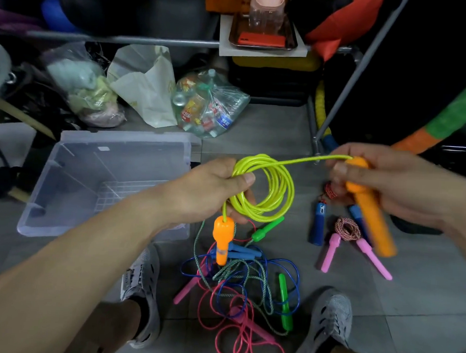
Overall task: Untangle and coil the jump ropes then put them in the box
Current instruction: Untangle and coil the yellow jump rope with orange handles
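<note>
Pink, blue and green ropes (237, 287) lie tangled on the floor (422, 307) between the shoes (142, 293). Above them the left hand (209, 191) pinches the yellow rope (277, 189) in a coil, one orange handle (222, 240) dangling, while the right hand (388, 181) curls round the other handle (370, 216), a short strand running left to the coil. Beyond, the clear box (77, 184) sits nearest the left hand
</note>
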